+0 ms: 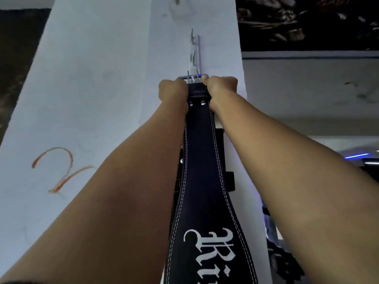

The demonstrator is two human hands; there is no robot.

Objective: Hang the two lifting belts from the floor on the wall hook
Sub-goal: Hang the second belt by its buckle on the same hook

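A black lifting belt (202,181) with white stitching and white lettering hangs straight down the white pillar. Its metal buckle (192,77) is raised against the pillar, just below a clear wall hook (193,52). My left hand (173,90) grips the belt's top on its left side. My right hand (220,89) grips the same end on the right, thumb at the buckle. Whether the buckle rests on the hook cannot be told. Behind the belt, dark pieces (227,181) show against the pillar; they may belong to another belt.
The white pillar (102,99) has an orange scribble (61,171) at the lower left. A second clear hook (176,7) sits higher up. A dark patterned wall panel (307,21) is at the upper right, with dark equipment (287,263) at the lower right.
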